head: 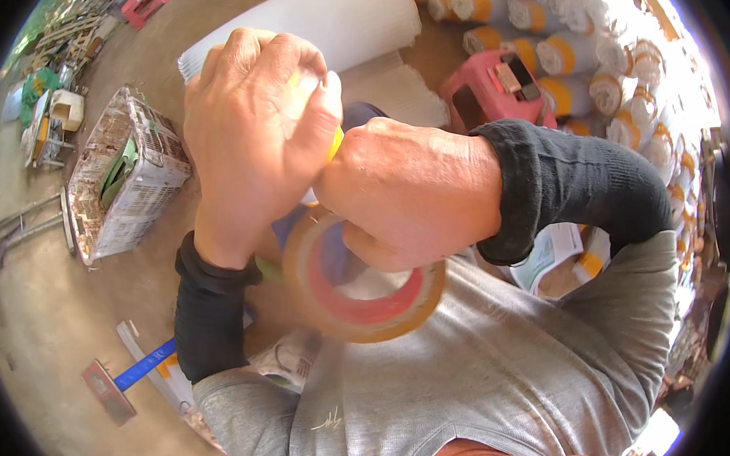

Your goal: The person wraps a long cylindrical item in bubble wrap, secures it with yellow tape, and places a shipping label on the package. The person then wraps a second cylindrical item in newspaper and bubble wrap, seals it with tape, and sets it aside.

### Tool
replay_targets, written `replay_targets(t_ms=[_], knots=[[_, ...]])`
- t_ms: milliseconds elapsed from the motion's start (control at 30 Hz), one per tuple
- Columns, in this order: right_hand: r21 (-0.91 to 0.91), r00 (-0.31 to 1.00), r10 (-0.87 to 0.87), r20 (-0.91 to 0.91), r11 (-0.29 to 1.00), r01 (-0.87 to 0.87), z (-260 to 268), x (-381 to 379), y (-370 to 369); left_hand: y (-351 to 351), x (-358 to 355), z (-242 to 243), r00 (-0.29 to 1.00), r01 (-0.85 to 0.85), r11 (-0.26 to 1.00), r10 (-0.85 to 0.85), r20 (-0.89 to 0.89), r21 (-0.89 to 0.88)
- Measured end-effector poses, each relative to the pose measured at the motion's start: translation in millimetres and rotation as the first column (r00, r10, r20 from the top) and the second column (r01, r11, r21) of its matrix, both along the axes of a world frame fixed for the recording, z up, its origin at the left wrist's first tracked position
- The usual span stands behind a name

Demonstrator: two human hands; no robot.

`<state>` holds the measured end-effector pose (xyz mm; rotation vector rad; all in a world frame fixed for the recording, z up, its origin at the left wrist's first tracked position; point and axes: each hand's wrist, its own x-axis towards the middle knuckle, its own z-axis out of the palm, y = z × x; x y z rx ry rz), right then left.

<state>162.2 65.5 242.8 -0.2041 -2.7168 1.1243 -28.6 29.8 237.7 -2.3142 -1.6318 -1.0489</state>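
Observation:
My left hand (256,116) is curled around a white and yellow piece (303,93), seemingly the end of a rolled bundle; most of it is hidden behind my fingers. Against its thumb side presses my right hand (409,192), closed in a fist over the upper edge of a large roll of adhesive tape (400,327) with a pink core. The roll hangs in front of my grey shirt, slightly blurred. A bit of yellow tape (337,142) shows between the two hands. Beyond them lies a large roll of white ribbed sheet (350,27).
Many white rolls banded with yellow tape (556,54) are stacked at the upper right, beside a pink plastic stool (487,91) with small items on it. On the left stand a dirty white plastic crate (138,201) and a blue-handled tool (145,365) with a flat red head.

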Motion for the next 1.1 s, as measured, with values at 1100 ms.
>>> replay_targets(t_ms=[1100], knots=[[0.333, 0.847, 0.437, -0.301, 0.881, -0.336, 16.2, -73.6, 31.0, -99.1, -95.6, -52.5, -0.411, -0.151, 0.988, -0.07, 0.909, 0.008]])
